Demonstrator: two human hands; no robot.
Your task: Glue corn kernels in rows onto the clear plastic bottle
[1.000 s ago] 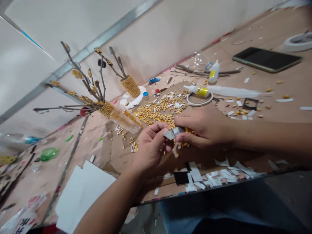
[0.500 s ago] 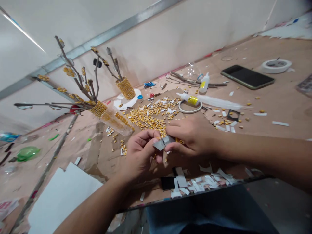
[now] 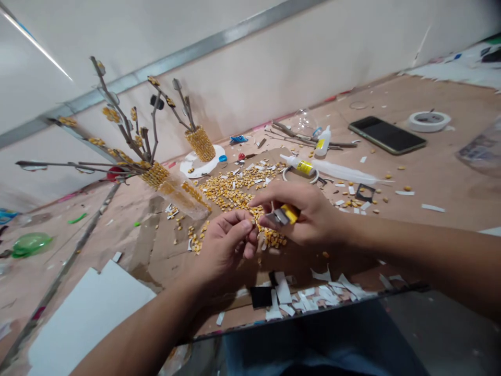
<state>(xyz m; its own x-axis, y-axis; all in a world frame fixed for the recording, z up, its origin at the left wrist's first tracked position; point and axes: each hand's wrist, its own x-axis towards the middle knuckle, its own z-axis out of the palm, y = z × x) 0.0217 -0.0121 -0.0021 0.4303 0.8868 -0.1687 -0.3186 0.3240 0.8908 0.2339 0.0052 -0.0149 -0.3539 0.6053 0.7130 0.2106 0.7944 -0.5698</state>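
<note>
My right hand (image 3: 303,211) is closed around a small yellow-and-grey object (image 3: 287,214); its kind is not clear, as the fingers hide part of it. Thumb and forefinger of my left hand (image 3: 230,237) are pinched together just to its left, and whatever they hold is too small or hidden to name. Both hands are over loose corn kernels (image 3: 230,190) spread on cardboard. Beyond my left hand, a clear bottle (image 3: 183,196) partly covered in kernels leans with branches (image 3: 129,130) in it.
Another kernel-covered holder (image 3: 200,143) with twigs stands on a white disc. Glue bottles (image 3: 303,166), a phone (image 3: 387,134) and a tape roll (image 3: 429,121) lie to the right. White scraps (image 3: 324,297) line the table's front edge, with a white sheet (image 3: 92,313) at left.
The grey piece that was between both hands is now with the right hand alone, its yellow part showing. My right hand has turned and drawn slightly away from the left fingers.
</note>
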